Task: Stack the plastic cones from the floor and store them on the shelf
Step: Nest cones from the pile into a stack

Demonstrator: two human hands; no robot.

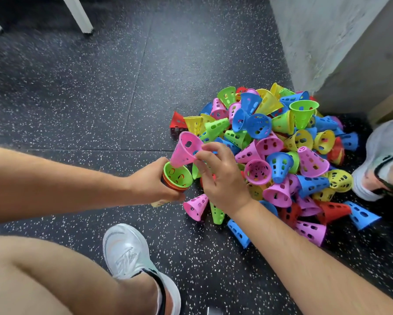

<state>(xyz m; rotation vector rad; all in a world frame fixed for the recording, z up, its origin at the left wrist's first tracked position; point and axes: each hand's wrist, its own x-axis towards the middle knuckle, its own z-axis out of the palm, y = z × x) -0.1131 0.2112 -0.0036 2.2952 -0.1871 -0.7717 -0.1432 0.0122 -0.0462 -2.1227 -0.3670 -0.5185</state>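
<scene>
A big heap of perforated plastic cones in pink, blue, green, yellow and red lies on the dark speckled floor. My left hand grips a short stack of cones, held mouth-up with a green one on top and orange-red beneath. My right hand pinches the rim of a pink cone, whose narrow end sits just over the green cone's mouth. The lower end of the stack is hidden by my left hand.
A grey concrete wall corner stands behind the heap. My white shoes sit at the bottom centre and at the right edge. White furniture legs stand at the top left. Loose cones lie near my right wrist.
</scene>
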